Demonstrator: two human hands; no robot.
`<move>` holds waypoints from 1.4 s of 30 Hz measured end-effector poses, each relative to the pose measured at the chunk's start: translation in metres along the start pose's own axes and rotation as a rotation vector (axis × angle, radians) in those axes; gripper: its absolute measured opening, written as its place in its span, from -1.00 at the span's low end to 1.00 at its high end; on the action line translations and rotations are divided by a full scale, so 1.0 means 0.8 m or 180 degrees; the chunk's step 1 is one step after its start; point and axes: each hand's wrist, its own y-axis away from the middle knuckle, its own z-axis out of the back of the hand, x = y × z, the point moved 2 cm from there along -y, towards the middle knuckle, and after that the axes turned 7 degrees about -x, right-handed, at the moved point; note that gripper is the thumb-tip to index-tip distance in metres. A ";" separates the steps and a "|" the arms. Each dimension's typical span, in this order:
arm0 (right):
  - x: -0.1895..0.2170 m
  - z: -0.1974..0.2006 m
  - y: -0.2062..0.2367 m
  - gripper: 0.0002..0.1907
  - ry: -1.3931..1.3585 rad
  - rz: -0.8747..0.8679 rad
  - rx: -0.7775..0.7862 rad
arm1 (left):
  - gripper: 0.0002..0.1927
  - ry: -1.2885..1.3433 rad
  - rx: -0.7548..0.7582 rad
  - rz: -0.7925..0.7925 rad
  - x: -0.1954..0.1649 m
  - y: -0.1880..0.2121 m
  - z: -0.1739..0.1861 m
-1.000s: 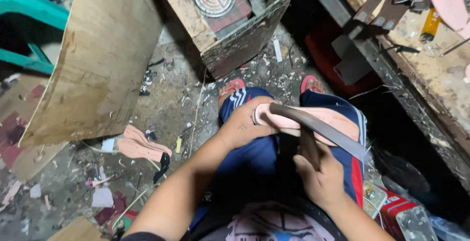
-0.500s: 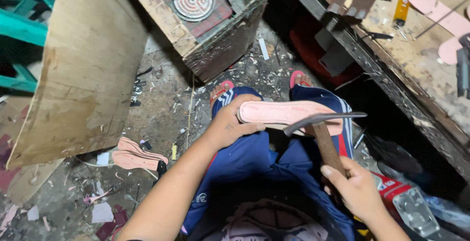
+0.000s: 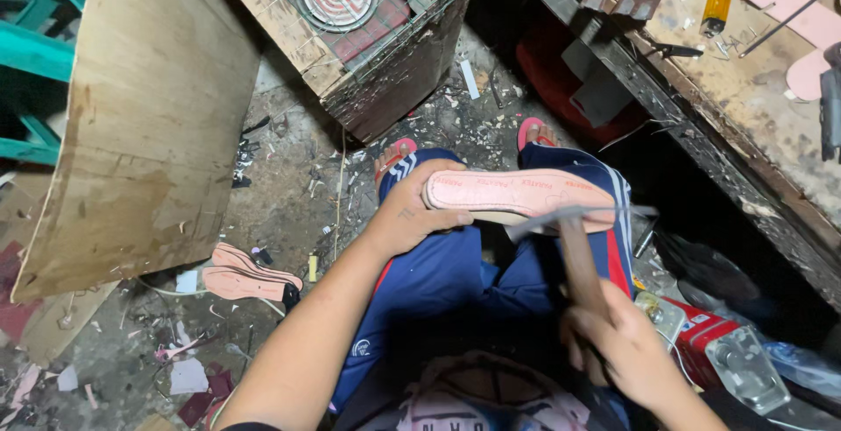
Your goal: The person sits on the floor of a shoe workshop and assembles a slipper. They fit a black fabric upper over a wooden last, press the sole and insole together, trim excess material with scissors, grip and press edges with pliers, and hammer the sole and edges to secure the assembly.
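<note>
From the head camera, the left hand [image 3: 412,212] sits at the centre of the frame, fingers curled around the near end of a pink shoe sole [image 3: 521,194] that lies flat across the person's knees. The right hand [image 3: 626,348], lower right, is closed in a fist around the wooden handle of a hammer [image 3: 578,251]; the metal head is blurred, just at the sole's lower edge (whether it touches cannot be told).

Open room is scant. The lap in blue trousers fills the lower middle. To the right a dark workbench [image 3: 745,107] runs diagonally from top centre to the right edge, close beside the sole's far end. Left of the knees lies a strip of littered floor [image 3: 289,186].

A leaning plywood board [image 3: 158,124] takes the upper left, with a green stool [image 3: 35,54] cut off behind it. A wooden crate [image 3: 368,37] with a wire grille stands top centre, just beyond the feet. Two more pink soles [image 3: 250,273] lie on the floor at lower left. A red tin [image 3: 718,343] sits by the right hand.

The bench's underside is in deep shadow and hard to make out.
</note>
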 end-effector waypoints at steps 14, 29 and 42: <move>0.096 -0.147 -0.079 -0.63 -0.0382 0.0333 0.0052 | -0.30 -0.0023 0.0101 -0.0421 -0.010 -0.016 0.045; 0.083 -0.179 -0.063 -0.76 -0.0215 0.0214 -0.0334 | -0.38 -0.0044 0.0170 -0.0615 -0.017 0.001 0.056; 0.047 -0.073 -0.008 -0.73 0.0789 0.0219 -0.0519 | -0.35 -0.3036 -0.0395 -0.1241 -0.119 0.045 0.063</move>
